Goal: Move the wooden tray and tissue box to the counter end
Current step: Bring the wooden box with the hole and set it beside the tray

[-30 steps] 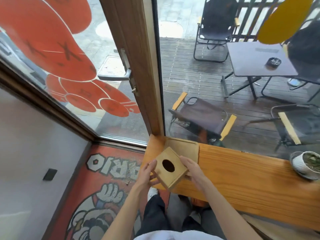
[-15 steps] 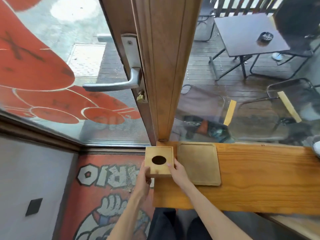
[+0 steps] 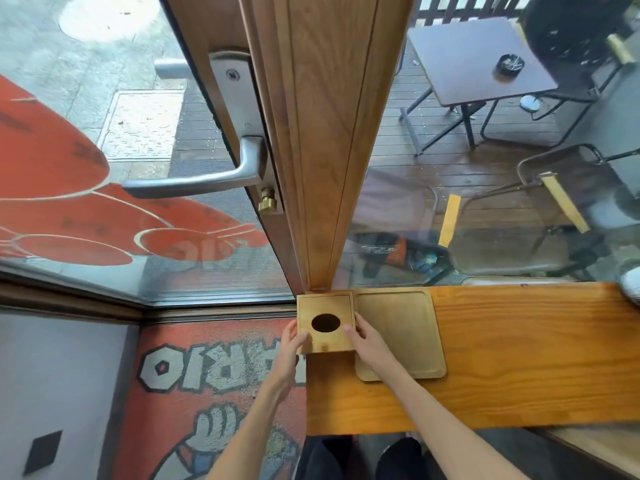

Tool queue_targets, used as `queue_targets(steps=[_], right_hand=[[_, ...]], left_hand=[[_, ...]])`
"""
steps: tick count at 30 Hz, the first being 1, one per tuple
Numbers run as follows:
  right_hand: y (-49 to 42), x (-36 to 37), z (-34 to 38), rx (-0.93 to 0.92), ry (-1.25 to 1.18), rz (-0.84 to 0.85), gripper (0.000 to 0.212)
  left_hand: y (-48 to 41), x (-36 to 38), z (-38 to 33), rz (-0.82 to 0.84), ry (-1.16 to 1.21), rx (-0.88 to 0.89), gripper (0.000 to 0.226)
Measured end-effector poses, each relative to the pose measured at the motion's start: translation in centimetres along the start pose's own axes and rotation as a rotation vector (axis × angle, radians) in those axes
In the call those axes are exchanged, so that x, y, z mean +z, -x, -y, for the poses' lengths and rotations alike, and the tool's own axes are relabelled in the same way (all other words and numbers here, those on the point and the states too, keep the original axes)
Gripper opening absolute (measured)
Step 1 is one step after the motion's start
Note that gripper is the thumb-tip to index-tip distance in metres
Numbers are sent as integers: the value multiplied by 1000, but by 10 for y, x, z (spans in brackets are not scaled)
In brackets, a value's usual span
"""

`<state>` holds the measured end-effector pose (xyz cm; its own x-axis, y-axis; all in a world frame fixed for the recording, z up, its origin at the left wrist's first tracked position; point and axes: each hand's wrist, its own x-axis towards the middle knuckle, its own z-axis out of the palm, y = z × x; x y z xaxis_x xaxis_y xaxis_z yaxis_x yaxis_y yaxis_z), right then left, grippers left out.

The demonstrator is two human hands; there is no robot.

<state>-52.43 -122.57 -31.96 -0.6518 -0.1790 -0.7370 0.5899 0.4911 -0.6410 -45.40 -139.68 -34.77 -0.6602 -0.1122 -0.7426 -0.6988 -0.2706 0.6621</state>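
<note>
A square wooden tissue box [image 3: 326, 309] with an oval hole in its top stands at the far left end of the wooden counter [image 3: 519, 358], against the window post. My left hand [image 3: 289, 344] grips its left side and my right hand [image 3: 367, 337] grips its right side. The flat wooden tray [image 3: 401, 323] lies on the counter directly to the right of the box, touching or nearly touching it; my right hand covers part of its left edge.
A wooden door frame post [image 3: 322, 140] rises right behind the box, with a metal door handle [image 3: 194, 181] to its left. Glass runs along the counter's far edge. A white pot rim [image 3: 631, 284] shows at the far right. Floor drops off left of the counter.
The box, held tilted in the air a second ago, now stands level at the counter's left end beside the tray. My view has shifted closer and to the left.
</note>
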Motion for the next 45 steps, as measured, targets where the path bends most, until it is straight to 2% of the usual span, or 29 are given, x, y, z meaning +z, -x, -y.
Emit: queue_targets(steps=[5, 12, 15, 19, 22, 25, 33, 34, 36, 39, 42, 45], right_hand=[[-10, -5, -5, 52, 101, -46, 77], [-20, -3, -3, 72, 362, -51, 58], [-17, -1, -1, 44, 399, -70, 56], [-24, 1, -5, 12, 377, -92, 57], [-26, 0, -7, -8, 217, -65, 57], [-21, -4, -1, -22, 175, -68, 57], [-18, -13, -2, -23, 192, -40, 57], [-19, -15, -3, -42, 186, -68, 56], [-23, -26, -10, -70, 233, -235, 54], [-28, -59, -23, 45, 437, -462, 63], [-24, -103, -41, 216, 345, -538, 75], [-25, -134, -60, 284, 300, -458, 73]], left_hand=[[-7, 3, -13, 45, -85, 49, 93], [-11, 8, -17, 68, -176, 135, 66], [-13, 8, -17, 73, -178, 125, 70], [-10, 13, -25, 49, -169, 138, 59], [-11, 14, -27, 58, -152, 146, 73], [-15, 16, -27, 52, -162, 123, 83], [-19, 12, -30, 80, -139, 63, 74], [-21, 11, -29, 79, -132, 56, 77], [-19, 12, -31, 80, -132, 36, 80], [-13, 16, -37, 65, -143, 49, 77], [-12, 17, -39, 57, -130, 57, 75], [-16, 16, -35, 63, -131, 46, 89]])
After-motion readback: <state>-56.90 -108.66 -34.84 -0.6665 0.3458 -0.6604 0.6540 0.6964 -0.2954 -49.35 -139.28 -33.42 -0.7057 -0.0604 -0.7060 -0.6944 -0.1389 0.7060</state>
